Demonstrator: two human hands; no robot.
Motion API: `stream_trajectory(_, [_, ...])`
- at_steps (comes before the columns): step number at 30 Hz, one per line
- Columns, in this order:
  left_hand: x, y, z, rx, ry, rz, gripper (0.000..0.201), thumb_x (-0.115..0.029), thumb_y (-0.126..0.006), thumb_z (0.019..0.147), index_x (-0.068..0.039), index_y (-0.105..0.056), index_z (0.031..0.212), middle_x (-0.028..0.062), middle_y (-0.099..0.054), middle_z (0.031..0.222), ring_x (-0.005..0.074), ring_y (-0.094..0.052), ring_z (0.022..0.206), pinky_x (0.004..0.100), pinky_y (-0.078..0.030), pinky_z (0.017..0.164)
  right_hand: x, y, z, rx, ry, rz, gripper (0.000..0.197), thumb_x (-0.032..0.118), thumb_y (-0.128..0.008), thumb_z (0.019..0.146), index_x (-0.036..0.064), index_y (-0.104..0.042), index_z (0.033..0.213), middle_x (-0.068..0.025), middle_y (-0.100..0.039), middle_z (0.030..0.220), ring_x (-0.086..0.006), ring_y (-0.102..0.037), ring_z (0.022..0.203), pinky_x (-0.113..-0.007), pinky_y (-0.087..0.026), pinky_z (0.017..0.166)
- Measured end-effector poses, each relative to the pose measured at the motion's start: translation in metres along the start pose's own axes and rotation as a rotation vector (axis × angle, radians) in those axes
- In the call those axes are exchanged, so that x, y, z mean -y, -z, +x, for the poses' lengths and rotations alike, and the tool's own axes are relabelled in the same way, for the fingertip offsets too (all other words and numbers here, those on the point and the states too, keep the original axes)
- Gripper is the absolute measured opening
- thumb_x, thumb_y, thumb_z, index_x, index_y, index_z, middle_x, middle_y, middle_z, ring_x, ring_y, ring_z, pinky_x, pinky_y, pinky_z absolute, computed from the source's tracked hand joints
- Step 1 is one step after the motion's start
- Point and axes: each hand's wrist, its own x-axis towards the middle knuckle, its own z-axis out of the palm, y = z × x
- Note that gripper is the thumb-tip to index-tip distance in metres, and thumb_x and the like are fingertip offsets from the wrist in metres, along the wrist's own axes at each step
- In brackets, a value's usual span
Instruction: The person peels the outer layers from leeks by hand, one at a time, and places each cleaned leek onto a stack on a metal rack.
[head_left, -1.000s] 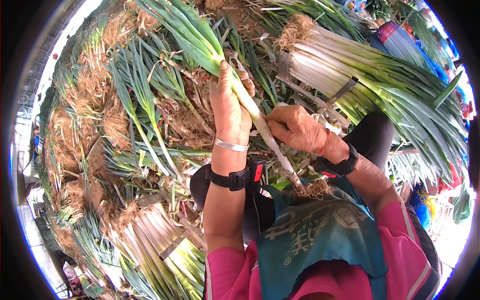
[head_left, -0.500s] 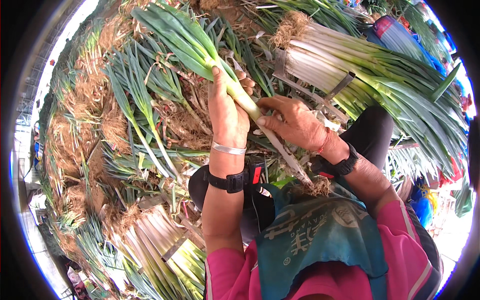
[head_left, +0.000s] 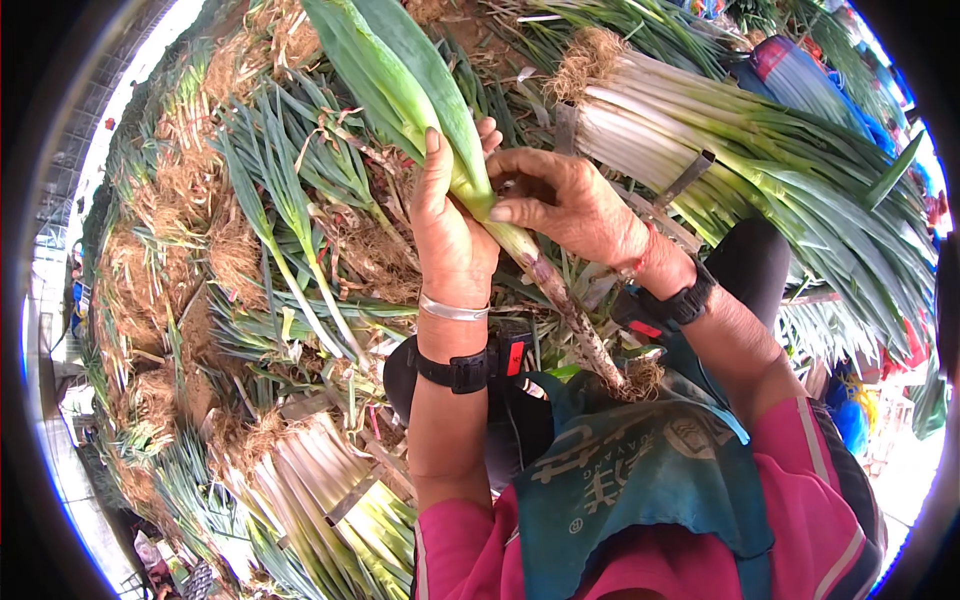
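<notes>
A large leek lies slantwise across my lap, its green leaves up at the far left and its root tuft against my apron. My left hand cradles it from beneath, thumb on top, where white shaft turns to green. Beside it, my right hand pinches the leek's outer layer at the base of the leaves with thumb and forefinger. Brown, dirty patches mark the shaft below this pinch. The leek hides part of my left fingers.
At the right, a thick leek bundle rests in a metal-armed rack. Another leek bundle lies at the lower left. Loose leeks and root-end heaps spread over the left side.
My right hand has slid up the leek toward the leaves, closer to my left hand. The leek seems turned, with more brown shaft showing and its leaves larger in view.
</notes>
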Motion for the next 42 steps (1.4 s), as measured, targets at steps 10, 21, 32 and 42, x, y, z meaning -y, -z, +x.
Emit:
stream_trajectory(10, [0.000,0.005,0.007,0.187,-0.003,-0.153,0.048,-0.040,-0.038,0.098,-0.004,-0.044,0.130,0.0180,-0.053,0.127,0.0339,-0.055,0.108,0.0509,-0.045,0.093,0.000,-0.001,0.017,0.032,-0.054,0.177,0.041,0.024,-0.079,0.076,0.0036,-0.060,0.107,-0.0021,-0.060,0.081,-0.0090,-0.055,0.077,-0.026,-0.048,0.071])
stream_trajectory(21, [0.015,-0.001,0.004,0.067,0.078,-0.058,0.046,-0.036,-0.054,0.093,0.002,-0.053,0.120,0.0095,-0.061,0.104,0.0184,-0.058,0.089,0.0331,-0.048,0.084,-0.009,0.009,0.017,0.145,-0.142,0.025,0.039,0.021,-0.074,0.081,0.0020,-0.056,0.111,-0.0007,-0.058,0.086,-0.0080,-0.052,0.082,-0.026,-0.046,0.076])
stream_trajectory(32, [0.036,0.014,0.008,-0.218,0.158,0.032,0.018,-0.019,-0.058,0.092,-0.002,-0.054,0.097,0.0078,-0.060,0.085,0.0177,-0.059,0.079,0.0303,-0.049,0.072,-0.036,0.013,0.001,0.089,-0.080,-0.064,0.031,0.019,-0.072,0.082,0.0027,-0.060,0.105,-0.0048,-0.062,0.083,-0.0108,-0.057,0.078,-0.029,-0.049,0.074])
stream_trajectory(42, [0.017,0.033,0.003,-0.131,0.237,0.151,0.021,-0.029,-0.053,0.095,-0.009,-0.049,0.089,0.0030,-0.050,0.068,0.0234,-0.055,0.060,0.0357,-0.045,0.054,-0.020,0.072,-0.081,0.301,-0.487,0.204,0.018,0.015,-0.071,0.081,0.0035,-0.059,0.088,-0.0034,-0.058,0.077,-0.0117,-0.060,0.072,-0.028,-0.051,0.060])
